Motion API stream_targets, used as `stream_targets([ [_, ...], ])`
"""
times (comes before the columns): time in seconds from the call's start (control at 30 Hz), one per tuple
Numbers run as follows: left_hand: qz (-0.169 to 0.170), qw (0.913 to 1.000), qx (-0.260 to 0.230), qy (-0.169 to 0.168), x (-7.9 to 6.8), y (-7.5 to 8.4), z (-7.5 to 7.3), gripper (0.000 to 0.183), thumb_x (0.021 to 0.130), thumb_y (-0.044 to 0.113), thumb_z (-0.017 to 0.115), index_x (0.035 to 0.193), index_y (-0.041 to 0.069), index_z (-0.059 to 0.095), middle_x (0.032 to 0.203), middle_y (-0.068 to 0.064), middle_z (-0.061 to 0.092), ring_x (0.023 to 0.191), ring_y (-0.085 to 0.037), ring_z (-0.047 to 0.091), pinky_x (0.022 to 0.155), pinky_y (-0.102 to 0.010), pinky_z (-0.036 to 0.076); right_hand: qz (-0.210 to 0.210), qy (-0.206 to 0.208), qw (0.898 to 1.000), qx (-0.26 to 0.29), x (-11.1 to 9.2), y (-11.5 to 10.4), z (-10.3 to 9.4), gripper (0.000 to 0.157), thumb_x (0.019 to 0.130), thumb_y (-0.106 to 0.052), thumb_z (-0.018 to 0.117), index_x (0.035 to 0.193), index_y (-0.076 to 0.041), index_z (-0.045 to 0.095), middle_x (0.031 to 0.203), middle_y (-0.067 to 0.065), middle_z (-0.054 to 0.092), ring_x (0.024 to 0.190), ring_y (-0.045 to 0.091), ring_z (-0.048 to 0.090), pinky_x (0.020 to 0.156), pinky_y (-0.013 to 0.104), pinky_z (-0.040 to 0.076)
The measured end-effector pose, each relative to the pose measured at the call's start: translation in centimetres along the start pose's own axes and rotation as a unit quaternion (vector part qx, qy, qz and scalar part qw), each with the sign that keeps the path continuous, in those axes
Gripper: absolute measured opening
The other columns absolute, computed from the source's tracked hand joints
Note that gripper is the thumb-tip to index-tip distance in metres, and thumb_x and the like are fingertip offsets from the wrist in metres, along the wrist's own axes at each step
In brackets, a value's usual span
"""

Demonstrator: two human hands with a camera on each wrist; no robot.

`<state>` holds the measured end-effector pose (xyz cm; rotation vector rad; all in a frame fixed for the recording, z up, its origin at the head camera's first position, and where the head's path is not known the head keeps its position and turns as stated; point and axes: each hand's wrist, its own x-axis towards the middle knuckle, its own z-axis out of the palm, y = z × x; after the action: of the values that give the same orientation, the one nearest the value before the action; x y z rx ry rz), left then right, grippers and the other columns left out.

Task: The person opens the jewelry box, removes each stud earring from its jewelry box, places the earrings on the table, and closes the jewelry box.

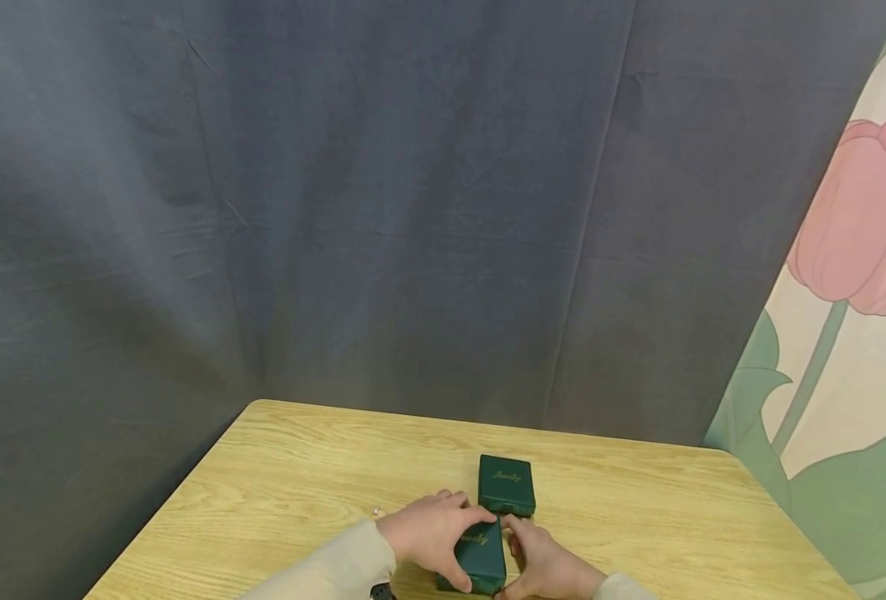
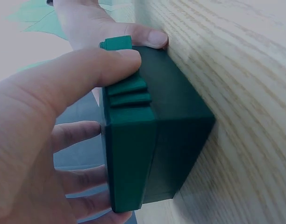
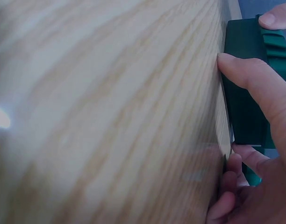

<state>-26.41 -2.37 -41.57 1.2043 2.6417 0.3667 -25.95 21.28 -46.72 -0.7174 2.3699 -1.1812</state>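
Observation:
A dark green jewelry box (image 1: 488,554) with gold script on its lid lies on the table near its front edge. My left hand (image 1: 437,533) reaches over it from the left and grips the lid, the thumb on the ridged front rim (image 2: 129,98) and the fingers at the far side. Low on the same box, my right hand (image 1: 548,560) holds the base from the right, with its thumb (image 3: 241,70) at the front near the tabletop. The lid looks closed. A second green jewelry box (image 1: 506,483) with similar gold script sits just behind, its lid down.
A small shiny item (image 1: 377,511), perhaps a ring, lies left of the left hand. The wood-grain table (image 1: 322,467) reaches back to a dark grey curtain (image 1: 427,250). On the right hangs a tulip-patterned cloth or wall (image 1: 848,375).

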Motion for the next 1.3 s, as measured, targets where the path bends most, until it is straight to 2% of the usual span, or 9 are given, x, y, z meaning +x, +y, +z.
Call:
stream_targets([
  [0.6,-0.004,0.9999,-0.013,0.000,-0.04,0.06,0.56,0.075,0.075,0.043,0.082,0.140,0.035,0.046,0.109,0.009,0.054,0.090,-0.004,0.049,0.078,-0.024,0.049,-0.004,-0.002,1.000,-0.001,-0.21,-0.30,-0.08,0.073,0.075,-0.019,0.084,0.133,-0.002,0.043,0.081,0.003,0.047,0.063,0.008,0.041,0.056,0.023,0.034],
  [0.77,-0.002,1.0000,-0.009,0.001,0.00,-0.01,0.76,0.076,0.075,0.043,0.082,0.141,0.034,0.045,0.109,0.010,0.054,0.089,-0.004,0.048,0.078,-0.024,0.049,-0.002,-0.005,1.000,0.011,-0.16,-0.26,-0.09,0.070,0.074,-0.018,0.084,0.130,-0.005,0.045,0.082,0.003,0.046,0.064,0.008,0.040,0.056,0.022,0.034],
  [0.87,-0.004,0.9999,-0.011,-0.002,-0.01,-0.02,0.78,0.076,0.076,0.043,0.081,0.141,0.034,0.045,0.109,0.010,0.054,0.089,-0.004,0.047,0.077,-0.024,0.049,-0.001,-0.006,1.000,0.012,-0.11,-0.24,-0.07,0.069,0.074,-0.020,0.085,0.129,-0.007,0.045,0.082,0.003,0.046,0.064,0.008,0.040,0.056,0.022,0.034],
  [1.3,-0.009,0.9991,-0.031,-0.027,0.02,-0.07,0.61,0.071,0.078,0.040,0.080,0.141,0.034,0.047,0.114,0.008,0.052,0.096,-0.006,0.049,0.078,-0.025,0.049,-0.003,-0.014,1.000,0.006,-0.23,-0.19,-0.24,0.073,0.076,-0.021,0.083,0.133,-0.002,0.041,0.082,0.003,0.047,0.063,0.008,0.041,0.056,0.023,0.035],
])
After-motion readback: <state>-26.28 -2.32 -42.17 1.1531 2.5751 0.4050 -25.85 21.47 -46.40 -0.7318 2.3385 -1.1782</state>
